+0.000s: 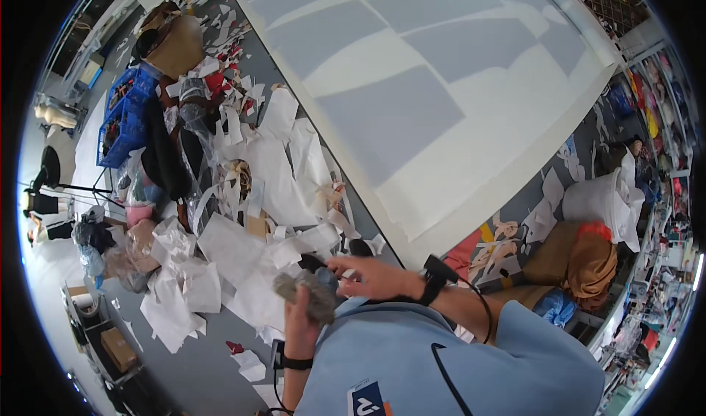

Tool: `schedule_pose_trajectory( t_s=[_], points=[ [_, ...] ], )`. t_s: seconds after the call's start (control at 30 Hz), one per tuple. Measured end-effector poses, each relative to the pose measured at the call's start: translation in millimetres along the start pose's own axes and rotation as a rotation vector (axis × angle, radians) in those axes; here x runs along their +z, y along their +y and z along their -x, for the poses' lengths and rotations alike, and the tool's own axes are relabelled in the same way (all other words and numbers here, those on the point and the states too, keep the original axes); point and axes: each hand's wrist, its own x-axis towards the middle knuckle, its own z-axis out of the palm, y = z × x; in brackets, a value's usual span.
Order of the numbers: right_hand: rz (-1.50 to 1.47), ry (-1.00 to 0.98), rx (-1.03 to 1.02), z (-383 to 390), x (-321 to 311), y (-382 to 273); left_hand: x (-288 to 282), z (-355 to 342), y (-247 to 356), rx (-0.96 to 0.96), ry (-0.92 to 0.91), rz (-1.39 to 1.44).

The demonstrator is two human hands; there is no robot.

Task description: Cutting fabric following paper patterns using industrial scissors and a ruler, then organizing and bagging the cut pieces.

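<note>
My left hand (296, 326) is closed around a rough, grey-green lump (316, 298) that looks like bunched cloth; its exact kind does not show. Close by on the right, my right hand (373, 278) has its fingers stretched out toward the lump, slightly blurred, with nothing clearly held. A small blue-grey patch (326, 277) shows between the lump and the right fingertips, and I cannot make out what it is. Both wrists wear black straps with small devices and cables. Ahead of me lies a table covered with a cream sheet (412, 203) bearing large grey patches.
White paper scraps (228, 250) litter the grey floor at left. Stacked blue crates (121, 140), plastic-wrapped bundles and a brown cardboard box (176, 48) stand beyond. To the right are a white bin (592, 199), brown cloth (592, 269) and crowded shelves (665, 136).
</note>
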Motion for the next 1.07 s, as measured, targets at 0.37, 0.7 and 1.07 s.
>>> schedule_pose_trajectory(
  t_s=[0.37, 0.7, 1.07],
  points=[
    [0.67, 1.208, 0.141, -11, -43, 36, 13, -145, 117, 0.059, -0.363, -0.309],
    [1.082, 1.201, 0.714, -19, -39, 65, -31, -272, 245, -0.002, -0.197, -0.127],
    [0.193, 0.638, -0.065, -450, -164, -127, 66, -435, 383, -0.025, -0.472, -0.418]
  ],
)
